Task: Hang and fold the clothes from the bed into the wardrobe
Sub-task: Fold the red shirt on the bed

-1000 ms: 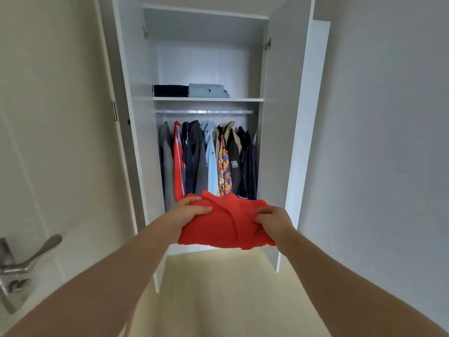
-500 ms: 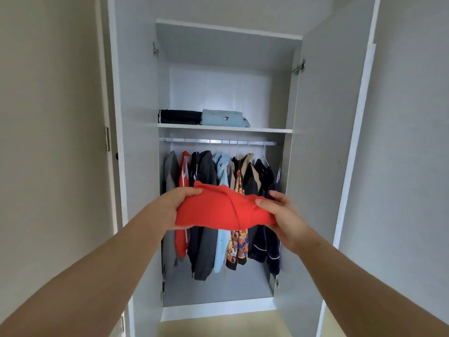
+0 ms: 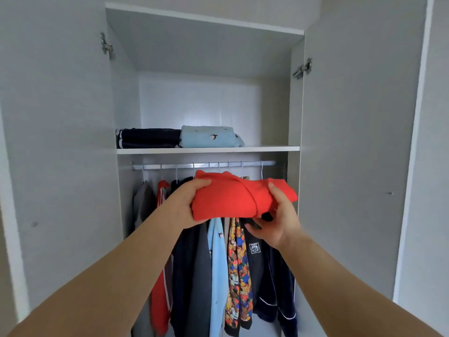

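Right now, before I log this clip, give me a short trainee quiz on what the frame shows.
1. True or false: the left hand and the right hand both grip the folded red garment.
2. What lies on the shelf? A) a dark navy folded item beside a light blue folded item; B) a row of shoes; C) a stack of hangers.
3. Fill in: the bare part of the shelf lies to the ___ of the light blue folded item.
Key: 1 true; 2 A; 3 right.
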